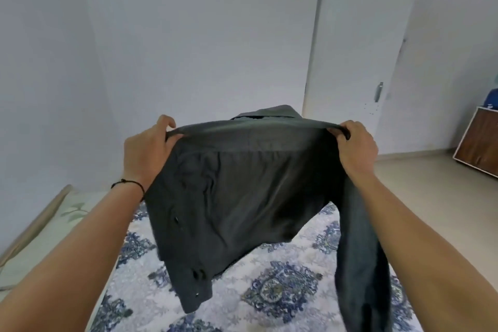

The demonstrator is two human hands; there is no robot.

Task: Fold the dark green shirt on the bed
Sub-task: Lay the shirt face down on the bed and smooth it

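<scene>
No readable text, labels, brands or numbers anywhere.

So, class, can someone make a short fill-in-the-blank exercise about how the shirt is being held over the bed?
1. The dark green shirt is held up by ___ hands.
2. The left hand has a thin black ___ at its wrist.
3. The bed cover has a white and ___ pattern.
4. One sleeve hangs under the ___ forearm.

Missing words: two; band; blue; right
</scene>
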